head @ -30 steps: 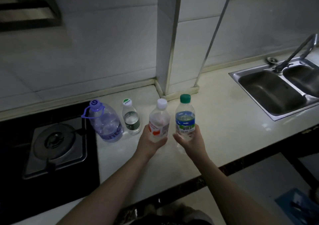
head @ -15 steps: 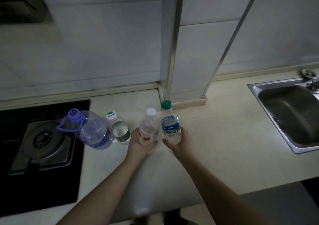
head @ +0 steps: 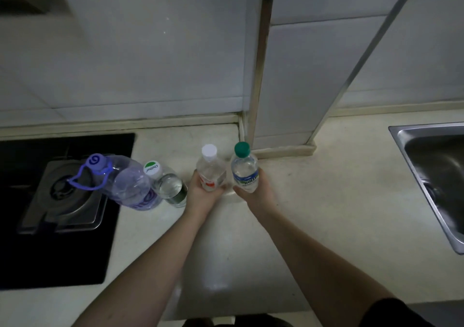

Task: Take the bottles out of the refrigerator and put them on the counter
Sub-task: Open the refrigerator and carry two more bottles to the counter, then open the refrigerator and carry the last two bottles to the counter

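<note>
Right now I see both hands out over the pale worktop [head: 326,201], each wrapped around the lower half of a bottle. The left hand [head: 203,197] is clamped on the white-capped bottle [head: 211,173] with a red mark on its label; the right hand [head: 254,193] is clamped on the green-capped bottle [head: 244,171] with a blue label. The two bottles are upright, just beside each other, in front of the tiled corner post; I cannot tell whether their bases touch the worktop. To their left stand a small clear bottle with a white and green cap [head: 167,183] and, touching it, a large jug with a purple cap and handle [head: 125,181], at the edge of the black hob [head: 50,226]. A steel sink [head: 431,176] lies at the right.
</note>
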Action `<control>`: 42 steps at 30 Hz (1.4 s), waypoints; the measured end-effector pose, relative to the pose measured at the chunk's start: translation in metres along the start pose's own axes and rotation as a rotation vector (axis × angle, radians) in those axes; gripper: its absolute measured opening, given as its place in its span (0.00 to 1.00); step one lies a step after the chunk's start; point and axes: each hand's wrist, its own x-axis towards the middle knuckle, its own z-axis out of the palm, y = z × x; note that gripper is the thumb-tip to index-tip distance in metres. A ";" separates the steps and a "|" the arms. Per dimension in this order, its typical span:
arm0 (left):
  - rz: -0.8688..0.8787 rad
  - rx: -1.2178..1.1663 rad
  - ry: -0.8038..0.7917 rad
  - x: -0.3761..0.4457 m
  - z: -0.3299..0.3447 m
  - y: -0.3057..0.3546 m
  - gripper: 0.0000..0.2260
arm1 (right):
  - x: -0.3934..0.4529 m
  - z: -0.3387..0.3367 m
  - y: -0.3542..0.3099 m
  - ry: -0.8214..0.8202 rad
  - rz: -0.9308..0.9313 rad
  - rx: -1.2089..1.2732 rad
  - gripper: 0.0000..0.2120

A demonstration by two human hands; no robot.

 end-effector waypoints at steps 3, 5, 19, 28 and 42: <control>0.003 0.047 -0.007 0.000 0.002 -0.001 0.35 | 0.005 -0.001 0.003 -0.032 -0.016 0.001 0.27; 0.004 0.076 -0.021 0.000 0.000 -0.002 0.36 | 0.004 -0.002 0.009 -0.039 -0.034 0.000 0.30; 0.033 0.290 -0.021 -0.010 -0.003 -0.001 0.28 | -0.009 -0.017 0.017 -0.068 -0.079 -0.081 0.24; 0.070 0.463 -0.208 -0.047 -0.017 -0.001 0.31 | -0.052 -0.046 0.037 -0.059 -0.081 -0.274 0.31; 0.326 0.961 -0.111 -0.137 -0.063 -0.019 0.32 | -0.104 -0.027 0.056 -0.258 -0.333 -0.537 0.30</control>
